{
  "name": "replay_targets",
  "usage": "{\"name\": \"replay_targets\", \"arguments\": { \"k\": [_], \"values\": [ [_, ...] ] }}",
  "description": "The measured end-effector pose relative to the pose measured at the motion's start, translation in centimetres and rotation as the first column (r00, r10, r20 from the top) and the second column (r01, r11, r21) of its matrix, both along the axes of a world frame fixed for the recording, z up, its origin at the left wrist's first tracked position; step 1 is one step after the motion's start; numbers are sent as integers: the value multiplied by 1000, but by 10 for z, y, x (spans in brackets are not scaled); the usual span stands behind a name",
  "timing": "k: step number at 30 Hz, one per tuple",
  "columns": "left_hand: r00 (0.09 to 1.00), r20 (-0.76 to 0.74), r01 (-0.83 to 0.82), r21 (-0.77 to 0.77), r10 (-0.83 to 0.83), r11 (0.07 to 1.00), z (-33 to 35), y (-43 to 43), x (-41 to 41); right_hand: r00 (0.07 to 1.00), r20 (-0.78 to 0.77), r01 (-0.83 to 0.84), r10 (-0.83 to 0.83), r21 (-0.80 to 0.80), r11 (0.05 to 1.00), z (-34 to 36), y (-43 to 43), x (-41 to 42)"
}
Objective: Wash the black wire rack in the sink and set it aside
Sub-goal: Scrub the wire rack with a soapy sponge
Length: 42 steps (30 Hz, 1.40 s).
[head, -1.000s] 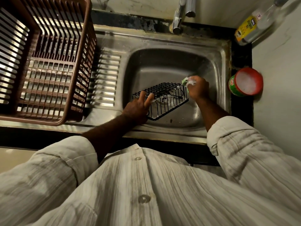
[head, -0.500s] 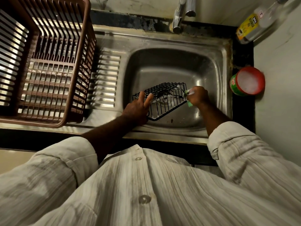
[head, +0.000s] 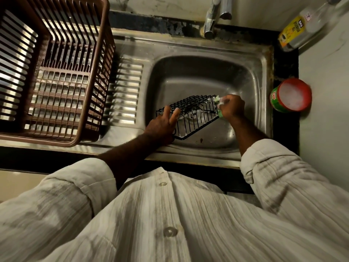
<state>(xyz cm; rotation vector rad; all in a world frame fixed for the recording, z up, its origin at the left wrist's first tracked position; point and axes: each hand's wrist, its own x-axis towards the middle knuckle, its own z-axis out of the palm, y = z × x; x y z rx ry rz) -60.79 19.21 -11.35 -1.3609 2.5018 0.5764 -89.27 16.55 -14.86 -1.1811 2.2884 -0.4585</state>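
The black wire rack [head: 192,114] is held tilted inside the steel sink [head: 188,76], streaked with white soap foam. My left hand [head: 162,125] grips its near left corner, thumb and a finger laid over the top wires. My right hand [head: 231,107] grips a green scrub pad [head: 219,108], foamy, pressed against the rack's far right edge. The sink's drain shows through the wires.
A brown plastic dish basket [head: 56,72] stands on the ribbed drainboard [head: 124,91] at the left. The tap [head: 213,17] hangs over the back of the sink. A red-rimmed soap tub [head: 290,95] and a yellow-labelled bottle [head: 302,25] sit at the right by the wall.
My right hand with the scrub pad has slid back up along the rack's right edge to its far corner. The left hand has kept its grip and the rack has stayed put.
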Motion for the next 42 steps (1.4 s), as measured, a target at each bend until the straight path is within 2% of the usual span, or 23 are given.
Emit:
{"name": "replay_targets", "arguments": {
  "k": [3, 5, 7, 10, 12, 14, 20, 27, 34, 42],
  "values": [
    [1000, 11, 23, -8, -23, 1000, 2, -1, 0, 998, -14, -60, 62, 85, 995, -1, 8, -7],
    [999, 32, 40, -14, -39, 999, 3, -1, -1, 993, 0, -117, 120, 225, 967, 6, 9, -11],
    [998, 45, 44, -13, -44, 999, 5, -2, -2, 994, -10, -99, 106, 281, 955, 15, 6, -15],
    [996, 49, 69, -13, -69, 998, 4, -2, -2, 999, -38, -8, 14, 142, 990, 25, 1, -17],
    [995, 52, 85, -16, -84, 996, 3, -2, -2, 998, -55, 2, -1, 15, 1000, 30, -4, -13],
    [994, 62, 94, -22, -93, 995, 4, -1, -2, 999, -37, 16, -18, -47, 999, 29, -8, -5],
    [993, 54, 112, -42, -109, 993, 5, -2, -1, 996, 51, 71, -68, -50, 996, 6, 10, 9],
    [987, 98, 133, -63, -127, 989, 3, 0, -5, 998, 52, -50, 40, 215, 975, -4, 29, -10],
    [987, 85, 141, -80, -134, 987, 10, -5, -9, 989, 119, 89, -84, -35, 995, 30, 21, 3],
    [986, 55, 167, -152, -160, 974, 40, -22, -22, 936, 317, 202, -153, -127, 971, 43, 35, 21]
  ]
}}
